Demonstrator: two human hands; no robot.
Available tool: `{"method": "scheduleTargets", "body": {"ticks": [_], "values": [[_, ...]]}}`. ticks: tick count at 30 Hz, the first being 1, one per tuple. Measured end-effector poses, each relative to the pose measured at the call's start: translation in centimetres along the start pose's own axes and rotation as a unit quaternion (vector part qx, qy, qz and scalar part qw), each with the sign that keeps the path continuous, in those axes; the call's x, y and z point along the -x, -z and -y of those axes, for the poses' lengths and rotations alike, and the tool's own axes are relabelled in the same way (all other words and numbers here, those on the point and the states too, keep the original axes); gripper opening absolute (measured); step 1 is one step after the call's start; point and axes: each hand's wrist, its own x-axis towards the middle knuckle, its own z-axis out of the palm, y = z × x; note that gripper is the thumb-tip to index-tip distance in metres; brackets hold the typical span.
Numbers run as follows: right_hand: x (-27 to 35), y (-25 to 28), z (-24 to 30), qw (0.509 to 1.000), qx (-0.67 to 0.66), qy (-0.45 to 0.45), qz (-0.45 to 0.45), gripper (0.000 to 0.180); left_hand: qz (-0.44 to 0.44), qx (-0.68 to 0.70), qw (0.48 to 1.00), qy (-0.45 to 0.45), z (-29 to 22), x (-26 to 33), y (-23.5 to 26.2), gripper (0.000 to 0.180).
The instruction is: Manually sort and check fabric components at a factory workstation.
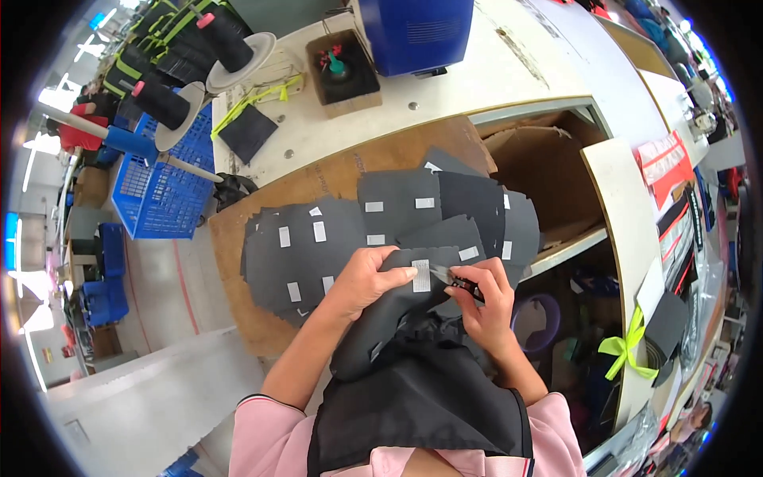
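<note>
My left hand grips a dark grey fabric piece over my lap, its thumb pressed beside a light grey rectangular patch. In my right hand is a pair of thread snips with a black handle. Their metal blades point left, close to the patch's right edge; whether they touch it I cannot tell. Beyond my hands, more dark grey fabric pieces with small light patches lie overlapping on a brown board.
A white table holds a blue machine housing, a small open box and black thread cones. An open compartment with a cardboard box is at the right. A blue basket stands left; a yellow-green strip hangs right.
</note>
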Motion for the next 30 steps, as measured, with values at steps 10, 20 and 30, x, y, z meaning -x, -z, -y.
{"method": "scheduleTargets", "body": {"ticks": [10,20,30], "values": [[0.5,0.9,-0.8,0.988,0.096,0.110,0.049,0.028,0.038,-0.111,0.993,0.000,0.3,0.4,0.0,0.017],[0.4,1.3,-0.7,0.993,0.052,0.055,0.092,0.031,0.055,-0.111,0.992,-0.001,-0.1,0.0,0.1,0.015],[2.8,0.2,-3.6,0.897,-0.285,-0.324,0.093,0.031,-0.054,0.051,0.995,-0.068,-0.9,-1.0,1.3,0.022]]}}
